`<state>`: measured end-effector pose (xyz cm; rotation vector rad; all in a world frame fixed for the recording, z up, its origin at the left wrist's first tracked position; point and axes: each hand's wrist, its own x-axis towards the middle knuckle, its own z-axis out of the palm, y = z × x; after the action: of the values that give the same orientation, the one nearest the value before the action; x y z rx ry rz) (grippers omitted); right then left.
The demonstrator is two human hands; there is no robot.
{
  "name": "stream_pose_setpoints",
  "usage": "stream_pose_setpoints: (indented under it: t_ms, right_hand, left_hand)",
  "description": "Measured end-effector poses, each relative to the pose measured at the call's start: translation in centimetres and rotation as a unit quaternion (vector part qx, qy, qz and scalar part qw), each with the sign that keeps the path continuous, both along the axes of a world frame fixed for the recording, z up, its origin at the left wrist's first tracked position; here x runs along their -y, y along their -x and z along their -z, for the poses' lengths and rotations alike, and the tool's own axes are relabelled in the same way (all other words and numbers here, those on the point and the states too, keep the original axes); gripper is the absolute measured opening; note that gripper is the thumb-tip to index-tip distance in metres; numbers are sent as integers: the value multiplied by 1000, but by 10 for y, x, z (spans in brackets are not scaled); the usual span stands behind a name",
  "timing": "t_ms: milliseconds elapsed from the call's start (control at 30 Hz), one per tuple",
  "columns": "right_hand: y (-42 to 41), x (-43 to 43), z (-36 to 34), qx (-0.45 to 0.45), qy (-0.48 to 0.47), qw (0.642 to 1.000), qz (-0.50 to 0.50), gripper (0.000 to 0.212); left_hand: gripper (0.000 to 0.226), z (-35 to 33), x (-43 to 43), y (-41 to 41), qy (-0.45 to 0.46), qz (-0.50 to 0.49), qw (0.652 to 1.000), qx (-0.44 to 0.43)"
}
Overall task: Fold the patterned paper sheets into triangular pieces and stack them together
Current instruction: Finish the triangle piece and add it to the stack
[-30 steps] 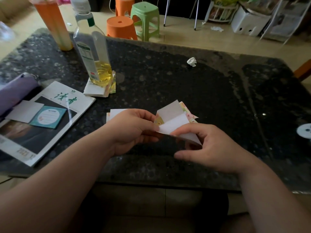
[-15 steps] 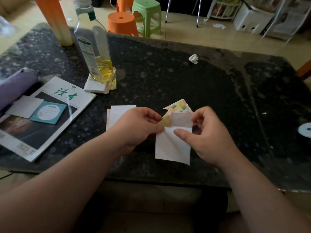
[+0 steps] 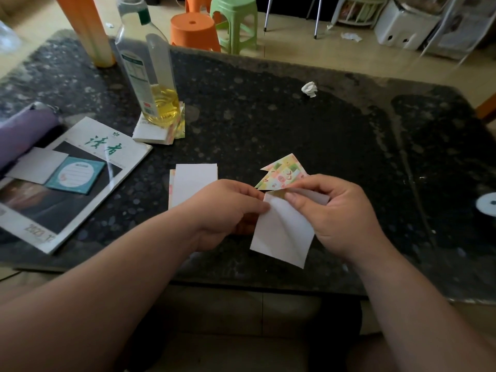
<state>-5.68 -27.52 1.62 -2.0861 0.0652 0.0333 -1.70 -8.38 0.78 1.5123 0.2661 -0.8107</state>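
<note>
Leftward of held paper sheet, "读者" magazine

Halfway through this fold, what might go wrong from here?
1. Both the left hand and right hand pinch the white-backed patterned paper sheet in the air, seemingly off the dark speckled table, so the crease may run crooked.
2. The folded pastel-patterned triangular pieces lie just behind the right hand; a stray knuckle could scatter them.

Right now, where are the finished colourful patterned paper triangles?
Head view: the colourful patterned paper triangles lie on the dark speckled table, just beyond the right hand, right of the white paper sheets.
</note>
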Motion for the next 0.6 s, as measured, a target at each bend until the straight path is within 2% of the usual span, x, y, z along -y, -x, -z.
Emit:
stream_pose_setpoints:
  t_ms: [100, 267, 433, 600]
  right_hand:
    - [0, 1, 0, -14, 1, 999, -33, 12]
    - [1, 4, 0, 24, 19, 995, -96, 23]
    - [1, 10, -1, -14, 38, 991, -131, 31]
    - [2, 9, -5, -24, 49, 983, -173, 26]
  left_hand:
    - [12, 1, 2, 1, 17, -19, 999, -19]
    - [9, 0, 0, -2, 60, -38, 997, -33]
    - [16, -2, -1, -1, 69, -42, 997, -17]
    - [15, 0, -3, -2, 64, -54, 996, 18]
